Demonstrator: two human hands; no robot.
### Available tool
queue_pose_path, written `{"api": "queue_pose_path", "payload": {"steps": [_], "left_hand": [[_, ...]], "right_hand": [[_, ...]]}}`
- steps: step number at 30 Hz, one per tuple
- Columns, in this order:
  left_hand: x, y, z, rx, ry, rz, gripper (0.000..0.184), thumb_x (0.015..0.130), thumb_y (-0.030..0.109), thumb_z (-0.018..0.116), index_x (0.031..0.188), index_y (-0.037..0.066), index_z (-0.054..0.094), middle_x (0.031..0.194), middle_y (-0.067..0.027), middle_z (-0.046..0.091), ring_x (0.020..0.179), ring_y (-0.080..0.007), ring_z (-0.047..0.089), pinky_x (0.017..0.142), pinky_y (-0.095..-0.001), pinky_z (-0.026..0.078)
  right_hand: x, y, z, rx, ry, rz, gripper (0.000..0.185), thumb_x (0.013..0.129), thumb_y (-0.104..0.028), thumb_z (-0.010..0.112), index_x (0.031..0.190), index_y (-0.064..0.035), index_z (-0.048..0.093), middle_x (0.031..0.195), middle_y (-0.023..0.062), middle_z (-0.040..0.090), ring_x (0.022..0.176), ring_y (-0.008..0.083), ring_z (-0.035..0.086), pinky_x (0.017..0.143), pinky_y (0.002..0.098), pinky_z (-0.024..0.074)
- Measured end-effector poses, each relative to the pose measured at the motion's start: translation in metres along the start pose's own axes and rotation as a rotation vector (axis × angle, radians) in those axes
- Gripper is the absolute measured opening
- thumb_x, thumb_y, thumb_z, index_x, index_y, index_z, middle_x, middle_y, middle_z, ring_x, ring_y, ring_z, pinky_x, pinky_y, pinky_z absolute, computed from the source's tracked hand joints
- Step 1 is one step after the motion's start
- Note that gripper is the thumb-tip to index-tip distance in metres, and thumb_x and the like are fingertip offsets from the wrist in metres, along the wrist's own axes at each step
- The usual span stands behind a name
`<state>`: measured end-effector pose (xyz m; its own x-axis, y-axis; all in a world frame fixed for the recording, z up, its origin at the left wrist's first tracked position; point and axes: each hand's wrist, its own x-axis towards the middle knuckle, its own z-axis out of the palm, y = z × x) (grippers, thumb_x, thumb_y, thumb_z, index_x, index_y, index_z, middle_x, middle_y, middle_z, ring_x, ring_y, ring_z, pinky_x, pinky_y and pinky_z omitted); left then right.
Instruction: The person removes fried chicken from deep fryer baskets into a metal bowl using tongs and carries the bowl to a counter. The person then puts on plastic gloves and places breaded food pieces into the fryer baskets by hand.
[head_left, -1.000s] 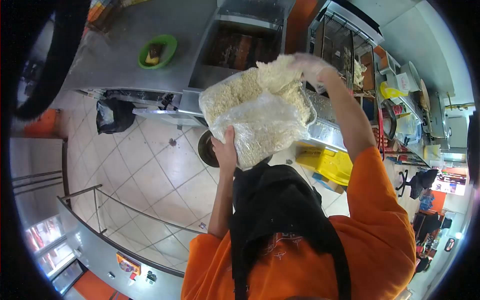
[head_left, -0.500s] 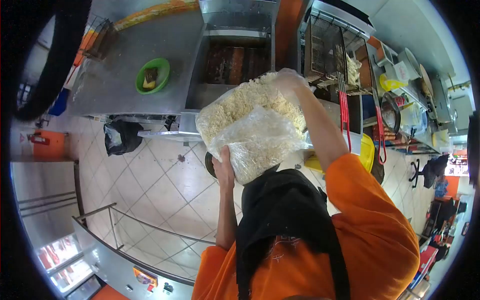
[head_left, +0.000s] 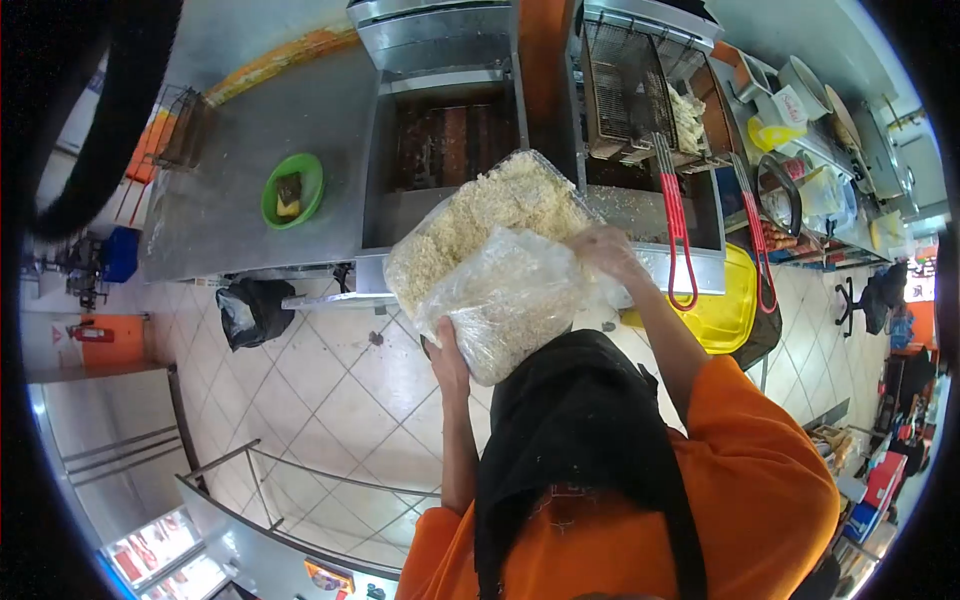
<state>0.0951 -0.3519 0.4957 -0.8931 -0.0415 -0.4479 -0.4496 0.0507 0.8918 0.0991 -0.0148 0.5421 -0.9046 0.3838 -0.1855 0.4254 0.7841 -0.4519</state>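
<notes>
A tub (head_left: pixel 562 172) full of pale crumbly food (head_left: pixel 505 195), like coarse breadcrumbs, is held tilted in front of my apron. Crinkled clear plastic wrap (head_left: pixel 510 275) covers its near half, while the far half lies bare. My left hand (head_left: pixel 449 358) grips the tub's near left side, thumb up against the wrap. At the right side, my right hand (head_left: pixel 607 252) has its fingers closed at the edge of the wrap; its fingertips are partly blurred. The tub's underside is hidden.
Beyond the tub is an open fryer basin (head_left: pixel 450 140). Fryer baskets (head_left: pixel 625 90) with red handles (head_left: pixel 677 240) stand to the right. A green bowl (head_left: pixel 312 180) holding a sponge sits on the steel counter (head_left: pixel 240 215). Below are a black bag (head_left: pixel 255 310) and yellow container (head_left: pixel 735 305).
My right hand has come from the far right corner of the tub back toward me, to the wrap's right edge. The far rim is now uncovered. My left hand keeps its grip.
</notes>
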Motion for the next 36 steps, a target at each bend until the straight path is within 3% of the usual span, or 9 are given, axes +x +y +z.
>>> {"api": "queue_pose_path", "payload": {"steps": [2, 5, 8, 17, 20, 23, 26, 31, 36], "left_hand": [[0.0, -0.001, 0.0, -0.076, -0.071, 0.029, 0.079, 0.094, 0.052, 0.051, 0.143, -0.006, 0.032, 0.138, -0.0235, 0.046, 0.125, -0.032, 0.048, 0.105, -0.0386, 0.036], [0.005, -0.007, -0.004, -0.066, -0.092, 0.022, 0.079, 0.094, 0.053, 0.049, 0.143, -0.007, 0.032, 0.139, -0.0232, 0.045, 0.126, -0.0318, 0.047, 0.105, -0.038, 0.037], [0.009, -0.015, -0.005, -0.073, -0.073, -0.012, 0.08, 0.095, 0.055, 0.047, 0.142, -0.008, 0.032, 0.139, -0.023, 0.046, 0.126, -0.0312, 0.048, 0.104, -0.0371, 0.037], [-0.008, 0.013, 0.005, -0.123, -0.103, 0.014, 0.078, 0.096, 0.055, 0.046, 0.139, -0.009, 0.038, 0.136, -0.0214, 0.049, 0.122, -0.0289, 0.05, 0.103, -0.0362, 0.039], [-0.01, 0.015, 0.005, -0.127, -0.069, -0.014, 0.075, 0.096, 0.053, 0.046, 0.138, -0.009, 0.039, 0.133, -0.0202, 0.051, 0.12, -0.028, 0.051, 0.101, -0.0362, 0.04], [-0.007, 0.01, 0.005, -0.157, -0.103, 0.019, 0.073, 0.097, 0.052, 0.046, 0.137, -0.008, 0.041, 0.132, -0.0197, 0.052, 0.119, -0.0276, 0.052, 0.1, -0.0365, 0.041], [-0.007, 0.011, 0.003, -0.161, -0.125, 0.036, 0.072, 0.097, 0.052, 0.046, 0.137, -0.008, 0.041, 0.131, -0.0196, 0.052, 0.119, -0.0277, 0.052, 0.1, -0.0365, 0.041], [-0.013, 0.018, 0.006, -0.156, -0.128, 0.047, 0.072, 0.097, 0.051, 0.046, 0.137, -0.008, 0.041, 0.131, -0.0194, 0.053, 0.117, -0.0275, 0.053, 0.099, -0.0364, 0.041], [-0.004, 0.007, 0.0, -0.072, -0.157, 0.054, 0.078, 0.096, 0.058, 0.042, 0.144, -0.003, 0.033, 0.136, -0.0172, 0.048, 0.124, -0.0269, 0.049, 0.104, -0.0372, 0.038]], "right_hand": [[-0.012, -0.001, 0.0, 0.14, -0.051, -0.168, 0.022, 0.085, -0.015, 0.055, 0.097, -0.0012, 0.067, 0.092, 0.0213, 0.068, 0.094, 0.0351, 0.066, 0.085, 0.0433, 0.0511], [-0.009, -0.011, -0.004, 0.178, -0.224, -0.05, 0.025, 0.085, -0.015, 0.055, 0.104, 0.0003, 0.063, 0.102, 0.0247, 0.066, 0.099, 0.038, 0.064, 0.087, 0.0446, 0.0493], [-0.017, -0.023, 0.014, 0.265, -0.023, 0.001, 0.026, 0.083, -0.012, 0.056, 0.105, -0.0005, 0.062, 0.107, 0.0263, 0.064, 0.1, 0.0397, 0.062, 0.088, 0.0453, 0.048], [-0.009, -0.041, -0.015, 0.063, -0.145, 0.01, 0.039, 0.074, -0.012, 0.062, 0.113, -0.0092, 0.063, 0.105, 0.0206, 0.067, 0.103, 0.0379, 0.063, 0.088, 0.0444, 0.0497], [-0.01, -0.049, -0.037, 0.18, 0.061, 0.133, 0.038, 0.075, -0.013, 0.059, 0.113, -0.0108, 0.064, 0.107, 0.0185, 0.067, 0.103, 0.0361, 0.063, 0.088, 0.0445, 0.0505], [-0.008, -0.083, -0.073, 0.092, 0.21, 0.072, 0.037, 0.078, -0.015, 0.057, 0.114, -0.012, 0.065, 0.109, 0.0167, 0.067, 0.104, 0.0352, 0.064, 0.088, 0.0452, 0.0513], [0.033, -0.092, -0.076, -0.03, 0.223, -0.241, 0.038, 0.08, -0.017, 0.057, 0.117, -0.0156, 0.064, 0.112, 0.0137, 0.067, 0.104, 0.0349, 0.064, 0.088, 0.0442, 0.0523], [0.143, -0.131, -0.03, -0.473, -0.453, -0.212, 0.039, 0.085, -0.022, 0.057, 0.124, -0.023, 0.062, 0.13, 0.0064, 0.06, 0.12, 0.0326, 0.057, 0.091, 0.0511, 0.0499], [0.145, -0.11, -0.01, -0.447, -0.387, -0.331, 0.052, 0.081, -0.037, 0.065, 0.131, -0.0237, 0.057, 0.135, 0.0022, 0.056, 0.12, 0.0272, 0.056, 0.094, 0.0444, 0.0488]]}}
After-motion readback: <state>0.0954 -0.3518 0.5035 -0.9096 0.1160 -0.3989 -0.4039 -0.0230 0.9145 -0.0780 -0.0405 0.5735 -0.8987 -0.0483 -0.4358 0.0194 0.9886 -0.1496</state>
